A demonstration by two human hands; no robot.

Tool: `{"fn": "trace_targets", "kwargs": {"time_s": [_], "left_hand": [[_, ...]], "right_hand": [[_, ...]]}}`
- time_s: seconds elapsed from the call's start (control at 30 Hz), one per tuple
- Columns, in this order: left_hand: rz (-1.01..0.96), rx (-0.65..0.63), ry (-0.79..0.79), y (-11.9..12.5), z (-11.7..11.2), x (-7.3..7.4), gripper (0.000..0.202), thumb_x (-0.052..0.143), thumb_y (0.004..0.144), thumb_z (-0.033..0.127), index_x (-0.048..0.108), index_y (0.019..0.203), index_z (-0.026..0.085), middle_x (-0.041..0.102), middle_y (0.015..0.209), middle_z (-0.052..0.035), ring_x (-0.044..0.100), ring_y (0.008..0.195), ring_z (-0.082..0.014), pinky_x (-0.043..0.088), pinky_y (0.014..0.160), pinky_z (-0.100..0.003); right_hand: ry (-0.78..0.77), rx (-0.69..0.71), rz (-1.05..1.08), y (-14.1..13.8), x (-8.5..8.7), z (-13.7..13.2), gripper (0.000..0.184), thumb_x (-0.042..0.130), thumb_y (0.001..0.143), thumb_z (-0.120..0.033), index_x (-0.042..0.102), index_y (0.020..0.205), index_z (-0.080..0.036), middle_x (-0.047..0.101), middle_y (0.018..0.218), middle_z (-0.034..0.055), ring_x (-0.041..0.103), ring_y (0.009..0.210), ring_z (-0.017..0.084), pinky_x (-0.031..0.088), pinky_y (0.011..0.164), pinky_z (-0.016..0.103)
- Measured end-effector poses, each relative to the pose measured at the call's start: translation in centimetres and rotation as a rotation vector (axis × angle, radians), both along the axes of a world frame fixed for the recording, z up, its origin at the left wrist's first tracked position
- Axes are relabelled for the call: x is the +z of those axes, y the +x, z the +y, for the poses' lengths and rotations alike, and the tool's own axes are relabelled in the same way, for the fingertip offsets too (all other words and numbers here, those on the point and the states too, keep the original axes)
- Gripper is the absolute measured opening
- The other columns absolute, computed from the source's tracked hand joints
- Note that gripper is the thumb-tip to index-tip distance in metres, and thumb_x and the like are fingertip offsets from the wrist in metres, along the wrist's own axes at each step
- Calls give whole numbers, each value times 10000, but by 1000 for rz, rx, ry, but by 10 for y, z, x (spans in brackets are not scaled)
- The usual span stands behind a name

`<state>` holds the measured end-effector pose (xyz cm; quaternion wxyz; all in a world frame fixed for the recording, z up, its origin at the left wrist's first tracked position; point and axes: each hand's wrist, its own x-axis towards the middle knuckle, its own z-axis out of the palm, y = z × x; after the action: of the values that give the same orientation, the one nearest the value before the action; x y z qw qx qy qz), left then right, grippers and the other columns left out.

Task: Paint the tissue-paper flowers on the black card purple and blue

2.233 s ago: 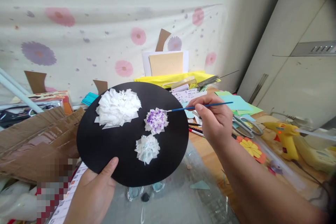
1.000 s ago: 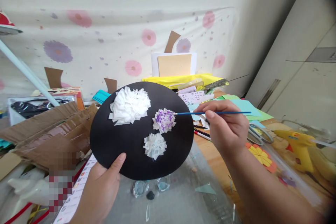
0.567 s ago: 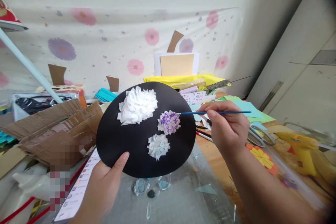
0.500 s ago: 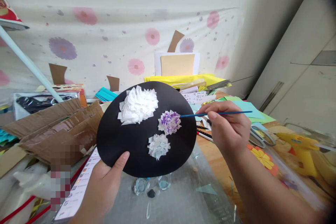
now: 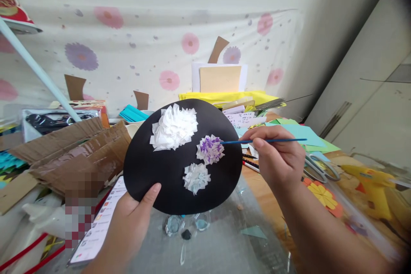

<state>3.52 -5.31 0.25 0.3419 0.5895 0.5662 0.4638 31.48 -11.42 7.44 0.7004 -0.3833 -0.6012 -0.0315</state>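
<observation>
My left hand (image 5: 133,218) grips the lower edge of a black oval card (image 5: 154,169), thumb on top, tilting it up above the table. Three tissue flowers are stuck on the card: a large white flower (image 5: 174,126), a small purple-speckled flower (image 5: 210,149) and a small pale bluish flower (image 5: 196,178). My right hand (image 5: 278,159) pinches a thin blue paintbrush (image 5: 272,140) held level. The brush tip touches the right edge of the purple flower.
Torn brown cardboard (image 5: 70,154) lies at the left. Scissors (image 5: 321,171), an orange-yellow paper flower (image 5: 323,196) and a yellow glue gun (image 5: 375,182) sit at the right. Green and teal paper sheets (image 5: 298,135), yellow sheets (image 5: 224,96) and small paint blobs (image 5: 186,224) lie nearby.
The view has drifted so the card and hands sit further right. The brush tip has stayed dabbing at the right side of the purple flower, which shows more purple speckles than before.
</observation>
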Motion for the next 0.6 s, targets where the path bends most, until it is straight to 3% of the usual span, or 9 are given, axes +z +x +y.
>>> {"fn": "trace_targets", "kwargs": {"time_s": [0.13, 0.2, 0.37, 0.53, 0.6], "left_hand": [[33, -5, -11, -3, 0, -3, 507, 629, 826, 603, 667, 1201, 263, 654, 1370, -62, 528, 1329, -306, 297, 1193, -475], [38, -3, -13, -5, 0, -4, 519, 623, 829, 609, 659, 1217, 266, 650, 1378, -57, 521, 1337, -304, 302, 1191, -476], [53, 11, -35, -7, 1, -5, 531, 626, 827, 609, 654, 1232, 267, 660, 1365, -61, 511, 1351, -308, 311, 1187, -480], [51, 2, -4, -6, 2, -5, 497, 630, 839, 578, 667, 1238, 283, 664, 1364, -43, 510, 1358, -306, 319, 1187, -474], [63, 27, 27, -4, 1, -4, 463, 637, 835, 566, 693, 1202, 290, 692, 1324, -33, 551, 1319, -310, 368, 1160, -473]], "right_hand": [[-88, -12, -47, -2, 0, -1, 128, 596, 881, -140, 677, 849, -235, 727, 848, 3, 680, 782, 170, 520, 736, 325], [-46, -28, -26, -2, 0, -1, 131, 596, 882, -136, 676, 847, -233, 725, 839, 3, 681, 794, 170, 522, 747, 326], [-118, 36, -74, -3, -1, 0, 116, 605, 879, -149, 680, 848, -233, 729, 827, 0, 679, 766, 165, 520, 702, 312], [29, 20, 36, -1, -2, 1, 129, 609, 874, -152, 700, 848, -239, 726, 821, -1, 679, 806, 183, 521, 753, 334], [12, 21, 33, 2, -2, 2, 133, 616, 867, -148, 704, 826, -239, 724, 799, -7, 675, 791, 178, 517, 736, 323]]}}
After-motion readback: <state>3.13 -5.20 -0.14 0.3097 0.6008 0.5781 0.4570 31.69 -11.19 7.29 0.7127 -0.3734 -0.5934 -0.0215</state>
